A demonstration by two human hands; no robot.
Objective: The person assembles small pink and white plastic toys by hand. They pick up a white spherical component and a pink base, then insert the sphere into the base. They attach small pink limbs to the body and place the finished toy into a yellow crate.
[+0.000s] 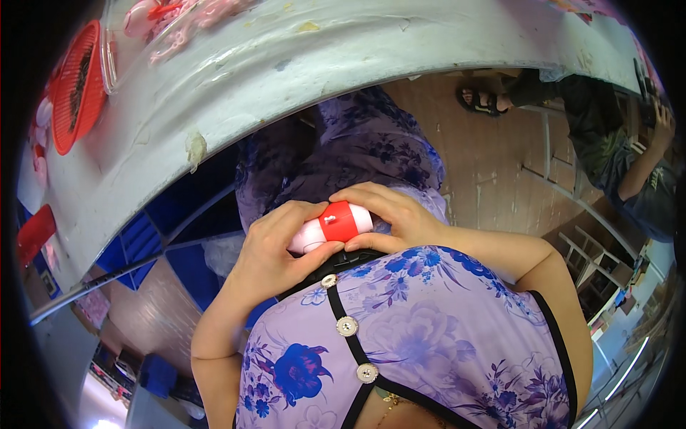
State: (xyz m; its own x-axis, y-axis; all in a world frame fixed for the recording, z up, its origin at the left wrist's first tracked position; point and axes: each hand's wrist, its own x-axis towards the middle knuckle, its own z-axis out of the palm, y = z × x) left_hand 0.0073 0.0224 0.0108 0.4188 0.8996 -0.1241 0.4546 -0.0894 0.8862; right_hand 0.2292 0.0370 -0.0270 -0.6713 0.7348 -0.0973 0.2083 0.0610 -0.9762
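Over my lap, both hands hold a small rounded plastic piece [340,222], pale pink at its ends with a wide red band round the middle. A short, light-coloured peg sticks up from the band. My left hand [273,247] grips the left end, with its thumb along the near side and fingers over the far side. Round the right end, my right hand [396,218] is closed, its thumb and forefinger pressing on the red band. The palms hide part of both ends.
A white worktable [236,107] curves across the front, its edge beyond my knees. On it are a red slotted basket [75,89] with small dark pieces and a clear tray [108,53] near pink parts. A blue crate [132,247] stands below. At right sits another person [614,143].
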